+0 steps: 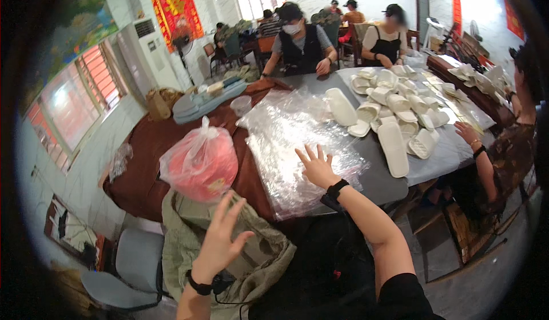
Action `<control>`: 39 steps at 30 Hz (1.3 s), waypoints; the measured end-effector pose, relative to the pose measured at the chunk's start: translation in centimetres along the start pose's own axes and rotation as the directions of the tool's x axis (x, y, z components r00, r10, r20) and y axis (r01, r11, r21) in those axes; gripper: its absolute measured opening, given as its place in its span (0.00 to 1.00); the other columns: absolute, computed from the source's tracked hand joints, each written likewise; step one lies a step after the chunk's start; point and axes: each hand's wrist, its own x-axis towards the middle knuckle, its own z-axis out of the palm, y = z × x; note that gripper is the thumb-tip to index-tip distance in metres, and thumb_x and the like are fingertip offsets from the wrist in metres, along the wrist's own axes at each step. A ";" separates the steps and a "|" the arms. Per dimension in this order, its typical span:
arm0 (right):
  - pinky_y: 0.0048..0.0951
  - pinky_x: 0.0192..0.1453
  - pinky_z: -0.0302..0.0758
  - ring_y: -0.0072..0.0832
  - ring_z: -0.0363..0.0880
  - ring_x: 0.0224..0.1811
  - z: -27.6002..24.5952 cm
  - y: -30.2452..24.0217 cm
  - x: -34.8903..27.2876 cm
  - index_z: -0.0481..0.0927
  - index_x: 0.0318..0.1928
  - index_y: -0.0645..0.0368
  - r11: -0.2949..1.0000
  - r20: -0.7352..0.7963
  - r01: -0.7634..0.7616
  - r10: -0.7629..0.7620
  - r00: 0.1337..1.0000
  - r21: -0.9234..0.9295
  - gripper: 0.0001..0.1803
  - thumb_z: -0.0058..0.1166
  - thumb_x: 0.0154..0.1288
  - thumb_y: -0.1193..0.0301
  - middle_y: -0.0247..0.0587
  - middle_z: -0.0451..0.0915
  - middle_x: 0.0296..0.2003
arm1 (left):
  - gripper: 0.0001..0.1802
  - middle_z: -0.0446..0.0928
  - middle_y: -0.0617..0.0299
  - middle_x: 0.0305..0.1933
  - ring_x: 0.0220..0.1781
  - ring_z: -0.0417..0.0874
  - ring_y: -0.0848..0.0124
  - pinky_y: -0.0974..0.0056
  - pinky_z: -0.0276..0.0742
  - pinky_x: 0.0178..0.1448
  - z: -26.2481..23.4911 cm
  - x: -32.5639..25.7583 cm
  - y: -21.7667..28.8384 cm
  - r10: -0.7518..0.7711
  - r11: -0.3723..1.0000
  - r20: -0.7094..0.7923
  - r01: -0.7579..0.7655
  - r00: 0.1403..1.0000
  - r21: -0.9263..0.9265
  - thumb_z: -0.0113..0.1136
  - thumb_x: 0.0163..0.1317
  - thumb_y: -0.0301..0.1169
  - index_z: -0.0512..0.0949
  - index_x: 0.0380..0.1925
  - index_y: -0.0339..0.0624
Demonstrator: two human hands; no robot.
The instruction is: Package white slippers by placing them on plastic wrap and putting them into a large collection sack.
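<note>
My right hand (318,167) reaches over a pile of clear plastic bags (280,142) on the table, fingers spread and holding nothing. Whether it touches the plastic I cannot tell. Lower and to the left, my left hand (222,241) is raised with its fingers apart, over a green woven sack (189,220). Just beyond that hand sits a knotted translucent bag (200,160) with pink-red contents. Right of the plastic lies a heap of cream-white slippers (394,100); a single one (393,150) lies sole up at its near edge.
A brown cloth (140,163) covers the table's left part, with a pale blue board (209,101) on it. Two people (300,45) (386,37) sit across the table. Another person's hand (470,135) is at the right. A grey chair (137,257) stands at lower left.
</note>
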 end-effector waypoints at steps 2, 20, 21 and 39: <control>0.71 0.69 0.57 0.48 0.61 0.73 1.7 1.3 0.2 0.66 0.72 0.45 0.998 0.013 -0.023 0.022 1.000 0.060 0.32 0.56 0.69 0.70 0.46 0.67 0.69 | 0.41 0.58 0.44 0.78 0.79 0.60 0.46 0.50 0.62 0.77 2.2 1.9 0.4 0.035 0.999 0.044 -0.034 0.998 -0.026 0.73 0.56 0.28 0.67 0.70 0.42; 0.49 0.62 0.71 0.47 0.71 0.62 -2.3 15.4 -10.2 0.81 0.58 0.53 0.958 -0.500 -0.123 0.242 0.832 0.259 0.24 0.63 0.59 0.71 0.46 0.73 0.64 | 0.34 0.55 0.35 0.78 0.81 0.52 0.41 0.31 0.48 0.75 18.9 14.6 -10.2 -0.038 0.968 0.397 -0.065 0.917 0.244 0.62 0.66 0.48 0.70 0.70 0.53; 0.49 0.63 0.71 0.47 0.72 0.62 -2.7 17.6 -10.8 0.81 0.58 0.54 0.952 -0.551 -0.188 0.294 0.781 0.242 0.24 0.64 0.59 0.71 0.48 0.73 0.64 | 0.34 0.55 0.35 0.78 0.81 0.52 0.41 0.31 0.48 0.75 19.0 14.6 -10.1 -0.022 0.968 0.404 -0.080 0.914 0.236 0.62 0.66 0.48 0.70 0.70 0.53; 0.52 0.72 0.65 0.57 0.62 0.74 -11.0 40.3 -2.0 0.82 0.62 0.36 0.759 -0.300 -0.583 0.650 0.698 0.288 0.27 0.64 0.61 0.55 0.70 0.61 0.72 | 0.26 0.67 0.45 0.71 0.66 0.67 0.45 0.44 0.59 0.69 19.3 12.9 -12.2 0.222 0.975 0.245 -0.220 0.944 -0.035 0.51 0.70 0.56 0.83 0.57 0.56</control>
